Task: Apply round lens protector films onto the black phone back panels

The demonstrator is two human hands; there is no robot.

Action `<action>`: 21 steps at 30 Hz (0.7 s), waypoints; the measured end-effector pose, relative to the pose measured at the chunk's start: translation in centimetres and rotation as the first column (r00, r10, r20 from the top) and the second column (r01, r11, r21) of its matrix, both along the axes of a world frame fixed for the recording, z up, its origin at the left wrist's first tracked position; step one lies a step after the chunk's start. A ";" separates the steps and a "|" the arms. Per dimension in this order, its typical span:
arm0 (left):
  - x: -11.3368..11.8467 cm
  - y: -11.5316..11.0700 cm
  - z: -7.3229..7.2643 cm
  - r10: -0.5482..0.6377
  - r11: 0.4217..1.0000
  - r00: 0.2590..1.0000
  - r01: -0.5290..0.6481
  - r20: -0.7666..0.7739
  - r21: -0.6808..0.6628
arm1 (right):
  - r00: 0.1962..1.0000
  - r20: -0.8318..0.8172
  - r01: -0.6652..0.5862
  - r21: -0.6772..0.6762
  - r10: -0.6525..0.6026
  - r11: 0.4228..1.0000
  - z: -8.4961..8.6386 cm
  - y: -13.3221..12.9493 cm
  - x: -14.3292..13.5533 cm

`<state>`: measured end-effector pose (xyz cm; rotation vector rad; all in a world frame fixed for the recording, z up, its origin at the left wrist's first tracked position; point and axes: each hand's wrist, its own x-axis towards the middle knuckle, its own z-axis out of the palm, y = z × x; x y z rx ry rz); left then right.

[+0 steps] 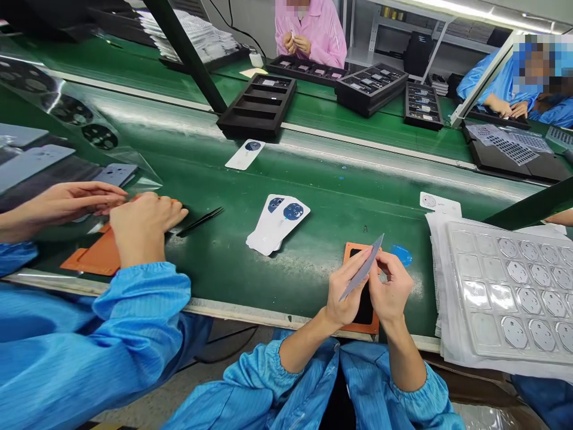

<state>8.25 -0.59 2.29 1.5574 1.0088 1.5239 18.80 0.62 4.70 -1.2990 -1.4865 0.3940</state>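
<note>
My left hand [344, 291] grips a thin grey phone back panel [363, 272], which is tilted up and seen almost edge-on. My right hand [392, 288] is closed, its thumb and fingertips pinched against the panel's right side; anything small between them is hidden. Below both hands an orange fixture [369, 328] with a dark inset lies at the bench edge. A blue film piece [401, 255] lies just beyond my right hand. To the left are overlapping white phone back panels [274, 230] with dark round camera areas.
At left a co-worker's hands [138, 224] work over another orange fixture [92, 260], near black tweezers [201, 221]. A clear tray [483, 352] of round parts stands on the right. Black trays [257, 107] line the far side; people sit beyond. A slanted post [528, 203] rises at right.
</note>
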 end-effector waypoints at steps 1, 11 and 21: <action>0.0 0.0 -0.1 0.001 1.000 1.000 -0.001 -0.001 -0.003 | 1.000 0.002 0.006 0.001 -0.006 1.000 0.0 0.0 0.0; 0.3 -0.4 -0.1 -0.056 0.997 0.998 0.057 0.024 -0.043 | 0.996 0.021 0.083 -0.038 -0.083 0.996 -0.2 0.8 -0.4; -3.4 2.8 -0.3 0.204 0.798 0.723 0.267 0.660 -0.540 | 0.883 0.416 0.404 -0.442 -0.217 0.801 -2.4 4.6 9.1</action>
